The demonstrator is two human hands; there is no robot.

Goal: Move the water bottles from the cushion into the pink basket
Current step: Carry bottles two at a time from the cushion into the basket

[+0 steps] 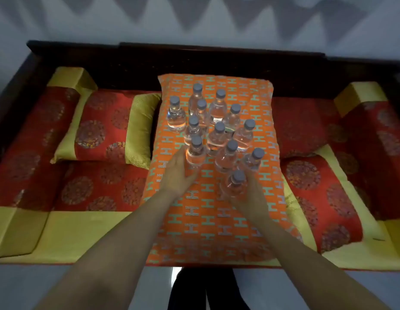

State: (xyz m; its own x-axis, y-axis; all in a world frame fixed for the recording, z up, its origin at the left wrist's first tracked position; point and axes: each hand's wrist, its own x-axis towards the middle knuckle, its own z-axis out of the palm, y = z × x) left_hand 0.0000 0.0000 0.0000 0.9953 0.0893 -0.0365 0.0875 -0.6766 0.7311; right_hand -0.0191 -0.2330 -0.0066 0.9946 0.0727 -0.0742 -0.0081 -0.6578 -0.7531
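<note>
Several clear water bottles (217, 121) with grey caps stand upright in a cluster on an orange patterned cushion (208, 222). My left hand (176, 173) wraps around the front-left bottle (195, 153), which stands on the cushion. My right hand (250, 198) grips the nearest bottle (236, 184) at the front right of the cluster. No pink basket is in view.
The cushion lies on a dark wooden sofa (172, 54) with red and gold seat pads. A red and gold pillow (105, 128) lies to the left, another red pillow (306, 126) to the right. Padded armrests (373, 121) flank both ends.
</note>
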